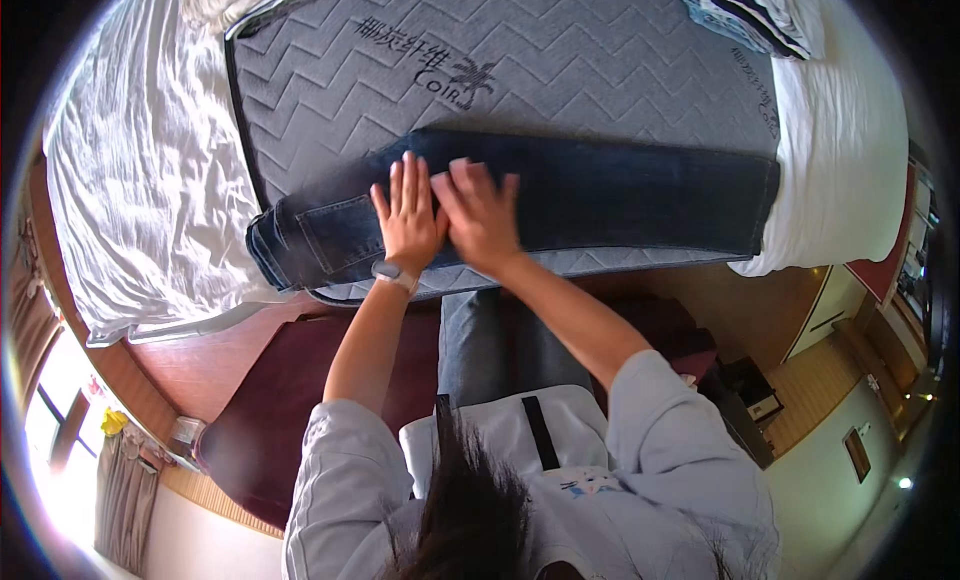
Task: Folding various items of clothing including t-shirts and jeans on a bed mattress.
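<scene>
A pair of dark blue denim jeans (637, 193) lies folded lengthwise before me, its waistband to the left and its leg hems to the right. My left hand (409, 220) rests palm down on the denim, close to a stitched back pocket (341, 231); a watch with a pale band (395, 274) circles that wrist. Just right of it, my right hand (476, 216) is over the jeans with fingers spread, slightly blurred. Neither hand grips anything. Under the jeans is a grey quilted mattress (585, 62) with printed writing and a palm tree.
White bedding (150, 167) bulges along the left side, and a white sheet (840, 167) covers the right end. A stack of folded clothes (750, 13) sits at the far right. Dark red fabric (300, 400) lies below the mattress edge, around my legs.
</scene>
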A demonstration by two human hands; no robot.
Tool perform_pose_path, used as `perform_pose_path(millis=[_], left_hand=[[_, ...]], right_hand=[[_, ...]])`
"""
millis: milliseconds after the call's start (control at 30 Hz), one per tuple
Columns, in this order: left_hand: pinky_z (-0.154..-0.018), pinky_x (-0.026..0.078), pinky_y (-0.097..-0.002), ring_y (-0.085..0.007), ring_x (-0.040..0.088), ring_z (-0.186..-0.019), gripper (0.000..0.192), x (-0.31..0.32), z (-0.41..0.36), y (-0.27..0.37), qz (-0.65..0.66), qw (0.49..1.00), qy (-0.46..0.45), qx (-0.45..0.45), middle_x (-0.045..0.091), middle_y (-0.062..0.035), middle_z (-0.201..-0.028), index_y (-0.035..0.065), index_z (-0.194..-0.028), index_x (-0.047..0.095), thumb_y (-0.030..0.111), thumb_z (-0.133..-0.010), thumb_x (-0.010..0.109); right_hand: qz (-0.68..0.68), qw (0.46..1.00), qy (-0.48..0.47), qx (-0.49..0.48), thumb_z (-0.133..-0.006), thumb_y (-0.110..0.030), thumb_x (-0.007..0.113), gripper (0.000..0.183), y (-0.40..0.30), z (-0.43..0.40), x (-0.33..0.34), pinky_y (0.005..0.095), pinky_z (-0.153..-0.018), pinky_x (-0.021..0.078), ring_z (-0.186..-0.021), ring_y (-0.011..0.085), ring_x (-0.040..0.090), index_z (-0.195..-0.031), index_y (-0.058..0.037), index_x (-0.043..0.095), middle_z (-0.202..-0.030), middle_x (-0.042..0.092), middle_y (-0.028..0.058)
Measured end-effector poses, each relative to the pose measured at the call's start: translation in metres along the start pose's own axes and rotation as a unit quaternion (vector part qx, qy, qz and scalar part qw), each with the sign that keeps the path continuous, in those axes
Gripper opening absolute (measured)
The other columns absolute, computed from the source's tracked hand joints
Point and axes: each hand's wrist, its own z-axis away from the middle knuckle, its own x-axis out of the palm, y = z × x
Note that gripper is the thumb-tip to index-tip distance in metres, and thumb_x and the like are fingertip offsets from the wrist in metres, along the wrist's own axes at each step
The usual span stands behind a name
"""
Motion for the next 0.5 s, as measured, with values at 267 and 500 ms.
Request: perform_pose_path(millis=[267, 500], left_hand=[[-0.107, 0.006, -0.0476, -0.0348, 0.010, -0.134, 0.079, -0.010, 0.049, -0.141, -0.024, 0.993, 0.011, -0.114, 0.013, -0.0159, -0.146, 0.0036, -0.140, 0.016, 0.049, -0.082, 0.047], [-0.106, 0.008, -0.0531, -0.0357, 0.005, -0.135, 0.076, 0.003, 0.062, -0.158, -0.045, 0.944, 0.106, -0.309, 0.015, -0.0226, -0.143, -0.0038, -0.135, 0.020, 0.049, -0.085, 0.043]], right_hand=[[0.107, 0.993, -0.001, 0.039, -0.068, -0.045, 0.063, 0.076, 0.034, 0.009, 0.001, 0.0631, -0.093, 0.0213, -0.125, 0.0365, 0.025, -0.132, -0.0159, 0.037, -0.139, 0.028, 0.0131], [0.260, 0.906, -0.047, 0.331, -0.081, -0.056, 0.047, 0.084, 0.158, 0.062, -0.087, 0.0627, -0.098, 0.0178, -0.133, 0.0390, 0.011, -0.141, -0.0086, 0.012, -0.145, 0.011, 0.0204]])
